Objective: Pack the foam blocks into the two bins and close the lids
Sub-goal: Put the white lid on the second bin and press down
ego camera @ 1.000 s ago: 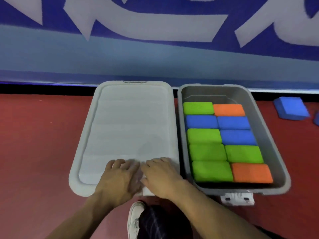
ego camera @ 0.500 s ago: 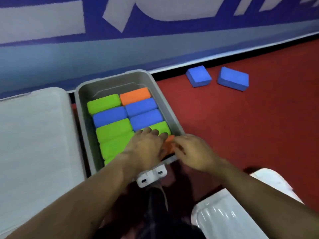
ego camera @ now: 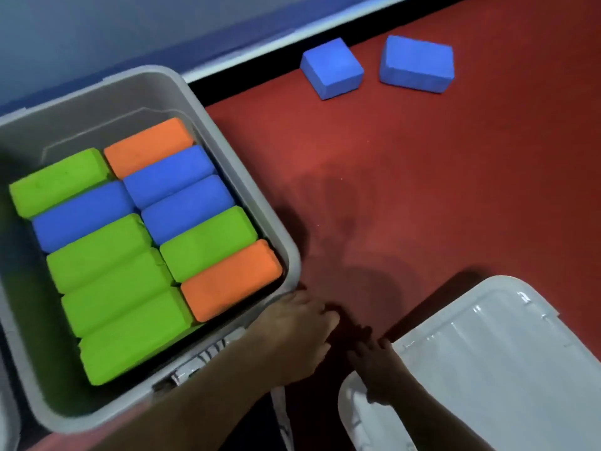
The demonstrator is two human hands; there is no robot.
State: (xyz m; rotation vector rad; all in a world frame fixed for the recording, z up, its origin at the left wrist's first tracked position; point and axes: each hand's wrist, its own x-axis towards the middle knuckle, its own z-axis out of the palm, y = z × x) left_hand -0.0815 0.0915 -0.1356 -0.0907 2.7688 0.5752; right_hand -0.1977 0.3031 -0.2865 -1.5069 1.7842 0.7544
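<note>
An open grey bin on the left holds several foam blocks packed in two rows: green, blue and orange. Two loose blue blocks lie on the red floor at the far right. A white lid lies at the lower right, its far edge casting a shadow. My left hand hovers just past the bin's near right corner, fingers loosely apart and holding nothing. My right hand grips the lid's left edge.
A sliver of the other, closed bin shows at the far left edge. A blue wall with a black baseboard runs behind the bin. My leg and shoe are below the hands.
Both hands left the closed bin's lid, passed over the open bin's front edge, and shifted right. My right hand now holds the second lid. The view swung right.
</note>
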